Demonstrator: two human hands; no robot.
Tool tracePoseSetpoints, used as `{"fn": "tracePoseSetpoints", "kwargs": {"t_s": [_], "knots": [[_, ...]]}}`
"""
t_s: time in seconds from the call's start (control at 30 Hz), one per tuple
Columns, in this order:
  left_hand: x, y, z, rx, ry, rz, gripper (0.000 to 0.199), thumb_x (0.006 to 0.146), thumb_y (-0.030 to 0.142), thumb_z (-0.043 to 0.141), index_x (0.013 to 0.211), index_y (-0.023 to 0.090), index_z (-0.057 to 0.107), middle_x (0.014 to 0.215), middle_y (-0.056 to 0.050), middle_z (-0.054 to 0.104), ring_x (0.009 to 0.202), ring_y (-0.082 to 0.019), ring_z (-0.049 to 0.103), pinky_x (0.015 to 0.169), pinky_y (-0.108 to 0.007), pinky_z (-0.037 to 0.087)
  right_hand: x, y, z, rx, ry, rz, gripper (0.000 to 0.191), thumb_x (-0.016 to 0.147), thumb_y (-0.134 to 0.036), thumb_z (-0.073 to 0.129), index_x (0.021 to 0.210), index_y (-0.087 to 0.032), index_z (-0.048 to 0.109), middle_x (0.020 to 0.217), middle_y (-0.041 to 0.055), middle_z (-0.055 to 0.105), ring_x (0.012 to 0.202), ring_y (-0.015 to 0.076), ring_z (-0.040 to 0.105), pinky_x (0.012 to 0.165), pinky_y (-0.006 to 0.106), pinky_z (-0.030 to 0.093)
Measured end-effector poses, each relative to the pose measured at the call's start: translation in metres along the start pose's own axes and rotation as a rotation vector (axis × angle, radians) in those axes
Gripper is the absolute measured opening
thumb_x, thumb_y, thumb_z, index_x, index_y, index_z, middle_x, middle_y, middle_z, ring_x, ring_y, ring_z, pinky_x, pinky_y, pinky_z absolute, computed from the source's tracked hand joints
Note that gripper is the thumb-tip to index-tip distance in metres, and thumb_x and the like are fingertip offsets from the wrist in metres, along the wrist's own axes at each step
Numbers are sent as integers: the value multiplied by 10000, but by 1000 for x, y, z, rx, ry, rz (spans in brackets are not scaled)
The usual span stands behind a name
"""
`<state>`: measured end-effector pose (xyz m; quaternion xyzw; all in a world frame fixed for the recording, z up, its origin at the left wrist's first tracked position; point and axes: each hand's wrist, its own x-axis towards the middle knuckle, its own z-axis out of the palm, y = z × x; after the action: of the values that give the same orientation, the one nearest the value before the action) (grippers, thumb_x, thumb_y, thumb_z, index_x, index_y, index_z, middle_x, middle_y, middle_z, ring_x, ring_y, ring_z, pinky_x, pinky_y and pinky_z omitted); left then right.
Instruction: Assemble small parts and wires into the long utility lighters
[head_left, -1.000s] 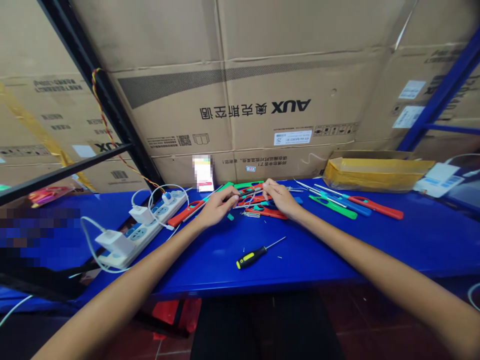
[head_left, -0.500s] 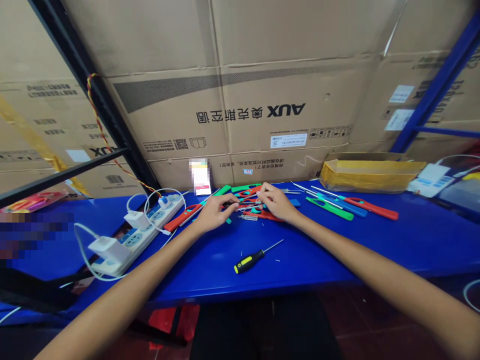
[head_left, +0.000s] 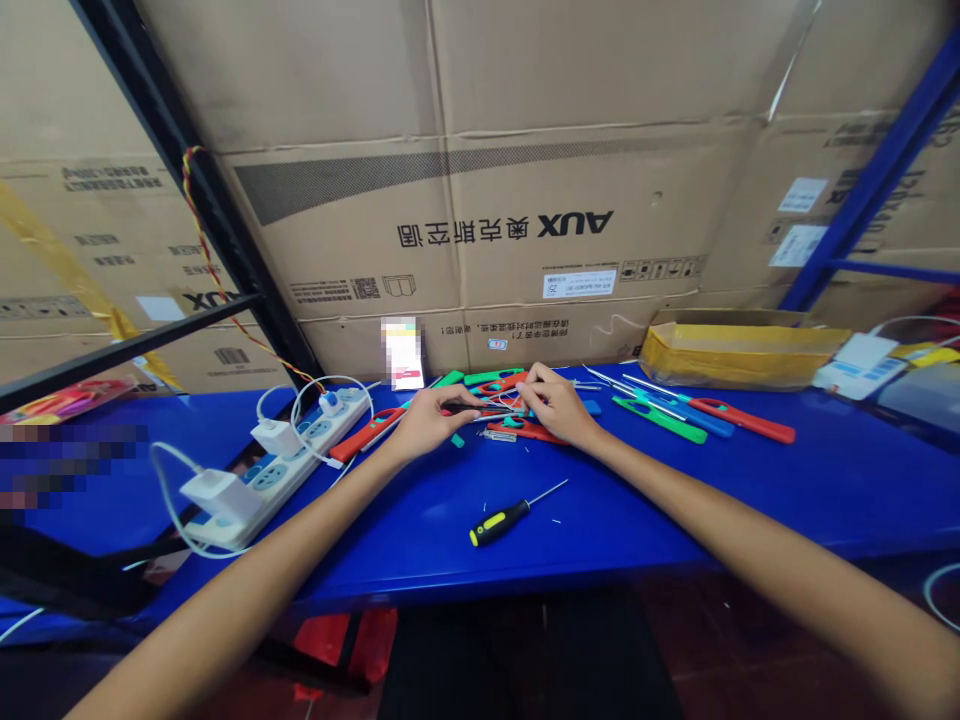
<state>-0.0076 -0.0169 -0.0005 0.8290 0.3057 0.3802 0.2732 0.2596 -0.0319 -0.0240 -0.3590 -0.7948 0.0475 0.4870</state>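
Observation:
My left hand (head_left: pixel 433 422) and my right hand (head_left: pixel 553 404) pinch a thin metal part (head_left: pixel 487 413) between their fingertips, low over a heap of coloured plastic handles. The heap holds red, green and teal pieces, with a red handle (head_left: pixel 516 431) under my right fingers. A longer red handle (head_left: pixel 366 435) lies beside my left hand. Further right lie a green handle (head_left: pixel 660 420) and a red handle (head_left: pixel 742 421), each with a metal rod. Below the hands rests a yellow-and-black screwdriver (head_left: pixel 499 523).
The blue table (head_left: pixel 600 540) holds a white power strip (head_left: pixel 274 465) with plugged-in chargers and cables at left. A yellow-lined cardboard box (head_left: pixel 742 352) stands at the back right. Large cardboard cartons (head_left: pixel 480 200) and shelf uprights stand behind the table.
My hands have drawn slightly closer together over the heap, with fingers still at the thin part. The view has shifted slightly.

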Motion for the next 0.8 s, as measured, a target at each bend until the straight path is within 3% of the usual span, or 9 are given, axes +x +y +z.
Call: {"fn": "tracePoseSetpoints", "kwargs": {"t_s": [0.3,0.8], "knots": [[0,-7,2,-19,22,36,165,908,310,757,1025,203,799,1029,-58,796,971,-228,760,921,-398,634,0,-9,-4,-151,55,-149,455,1127,-321,500,735,-181,685,842,32,499,754,166,529,721,333,426],[3,-20,4,-113,150,-43,102,826,289,793,865,196,806,946,-68,818,949,-264,774,933,-444,629,-5,-2,4,-129,-39,-53,468,1121,-287,503,701,-181,680,821,24,542,728,146,563,726,312,426]]}}
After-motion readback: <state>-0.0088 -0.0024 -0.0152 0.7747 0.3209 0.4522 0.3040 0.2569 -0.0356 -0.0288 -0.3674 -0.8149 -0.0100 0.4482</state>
